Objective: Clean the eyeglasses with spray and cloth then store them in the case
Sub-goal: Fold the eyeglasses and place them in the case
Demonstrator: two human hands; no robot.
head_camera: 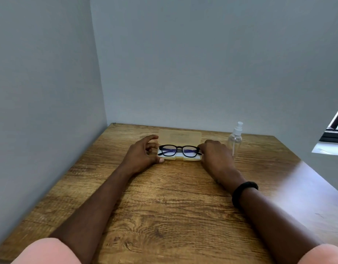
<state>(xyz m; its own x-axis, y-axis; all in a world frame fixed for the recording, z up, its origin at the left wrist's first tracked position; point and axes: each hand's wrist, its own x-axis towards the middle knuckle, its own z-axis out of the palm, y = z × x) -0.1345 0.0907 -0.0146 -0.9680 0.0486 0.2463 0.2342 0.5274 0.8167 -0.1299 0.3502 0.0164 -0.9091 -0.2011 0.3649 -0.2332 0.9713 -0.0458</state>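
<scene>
The glasses [180,151] lie in the open case [180,137] on the counter [164,197]. The left hand [143,153] grips the case's left end between curled fingers and thumb. The right hand [215,155] is at the other end, its fingers hidden, so I cannot tell its grip. The spray [235,139] stands just beyond it.

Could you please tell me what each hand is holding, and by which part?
The left hand holds the case by its left end; the right hand meets the eyeglasses at their right hinge, grip hidden.
</scene>
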